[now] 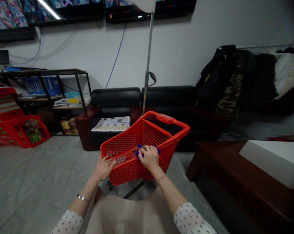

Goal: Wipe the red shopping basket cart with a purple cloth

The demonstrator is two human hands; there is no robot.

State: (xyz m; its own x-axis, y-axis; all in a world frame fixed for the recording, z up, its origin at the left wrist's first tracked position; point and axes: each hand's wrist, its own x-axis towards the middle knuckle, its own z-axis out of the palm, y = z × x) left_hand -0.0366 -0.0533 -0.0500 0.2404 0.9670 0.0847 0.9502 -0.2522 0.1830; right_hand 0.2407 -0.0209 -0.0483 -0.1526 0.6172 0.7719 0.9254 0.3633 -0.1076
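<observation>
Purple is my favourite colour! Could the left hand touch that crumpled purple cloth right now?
Probably yes, at its edge: the left hand rests nearby on the red plastic shopping cart, and nothing seems to stand between. The right hand covers much of the crumpled purple cloth, though.

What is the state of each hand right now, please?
Left hand: open, resting on the rim of the red shopping cart.
Right hand: closed, holding a purple cloth at the cart's near rim.
</observation>
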